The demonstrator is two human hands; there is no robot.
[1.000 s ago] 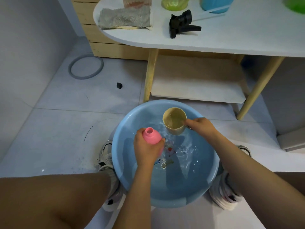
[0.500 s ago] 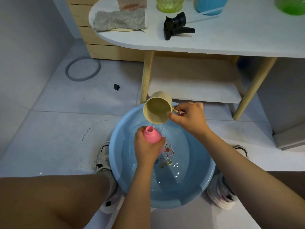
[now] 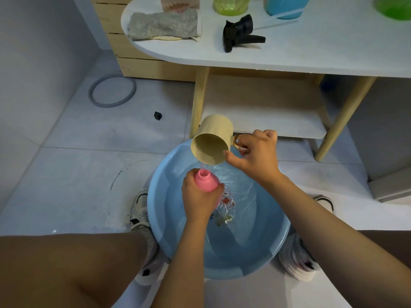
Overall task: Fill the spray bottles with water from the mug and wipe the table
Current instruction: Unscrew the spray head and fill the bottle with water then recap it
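Two hands work over our blue basin (image 3: 273, 247): our left hand (image 3: 198, 197) has its fingers curled round the pink bottle (image 3: 205, 181), upright above the water, and our right hand (image 3: 255, 155) grips the handle of the tipped beige mug (image 3: 211, 142), whose rim trickles water onto the bottle's neck.

Looks like a room in someone's home, maybe a utility corner: pale tiled floor (image 3: 66, 174), a white table (image 3: 311, 52) on wooden legs, a blue plastic basin (image 3: 255, 258) of water on the floor, a grey cloth (image 3: 162, 25) and coloured bottles up top.
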